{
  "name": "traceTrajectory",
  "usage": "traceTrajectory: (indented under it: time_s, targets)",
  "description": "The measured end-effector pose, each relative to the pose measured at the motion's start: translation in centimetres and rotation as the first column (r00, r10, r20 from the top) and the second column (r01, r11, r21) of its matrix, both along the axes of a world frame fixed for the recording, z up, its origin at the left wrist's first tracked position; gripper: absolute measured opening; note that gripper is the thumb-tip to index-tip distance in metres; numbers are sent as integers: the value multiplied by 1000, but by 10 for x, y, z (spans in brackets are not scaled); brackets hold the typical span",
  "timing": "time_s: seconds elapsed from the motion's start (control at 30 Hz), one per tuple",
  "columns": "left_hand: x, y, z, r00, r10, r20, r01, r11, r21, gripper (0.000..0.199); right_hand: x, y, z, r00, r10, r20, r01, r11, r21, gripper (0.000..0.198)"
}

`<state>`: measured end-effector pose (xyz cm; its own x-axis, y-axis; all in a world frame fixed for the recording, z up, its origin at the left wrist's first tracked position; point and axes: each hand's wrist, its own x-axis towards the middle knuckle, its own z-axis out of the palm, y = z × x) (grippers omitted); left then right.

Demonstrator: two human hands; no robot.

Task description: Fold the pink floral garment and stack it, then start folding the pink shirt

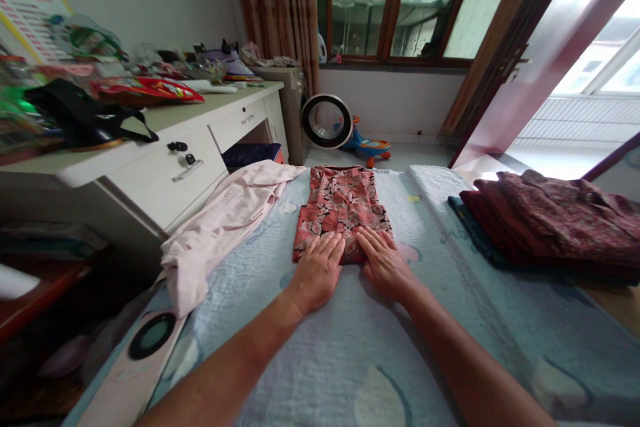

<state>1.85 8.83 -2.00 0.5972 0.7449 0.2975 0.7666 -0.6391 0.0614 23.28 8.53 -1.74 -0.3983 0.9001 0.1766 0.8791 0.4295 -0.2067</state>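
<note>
A red garment with a leaf pattern [345, 197] lies folded on the blue bedspread [300, 360], its near part doubled over into a wider band. My left hand [320, 270] rests flat on the left of its near edge, fingers stretched out. On the right of the same edge lies my right hand [383, 263], also flat, with fingers extended. Both palms press on the cloth, and neither hand grips it. The parts of the near edge under my fingers are hidden.
A pale pink garment [225, 220] drapes along the bed's left side. Several folded dark red clothes [545, 220] are stacked at the right. A cluttered white desk [150, 173] flanks the bed on the left. Beyond the bed are a washing machine [294, 107] and a blue ride-on toy [367, 145].
</note>
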Motion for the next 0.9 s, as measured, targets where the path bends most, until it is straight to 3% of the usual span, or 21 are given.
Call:
traceTrajectory:
  time_s: [0.13,0.3,0.47,0.67,0.9]
  targets:
    - [11,-1,-15,1000,-12,12,12,999,-33,52,-11,-4,-1,998,56,-17,-56,997,-49,69]
    - [9,0,-25,1000,-17,7,17,999,-46,48,-10,-3,-6,1000,3,0,-3,996,-84,65]
    - [9,2,-22,1000,-16,9,16,999,-51,47,-3,0,-5,999,-40,14,41,997,-64,73]
    - [2,5,-15,997,-30,70,34,998,-53,57,12,4,-5,999,-43,-18,42,999,-18,68]
    - [-24,12,-5,993,78,86,-77,997,-17,57,27,10,-3,997,-54,-55,56,998,37,66]
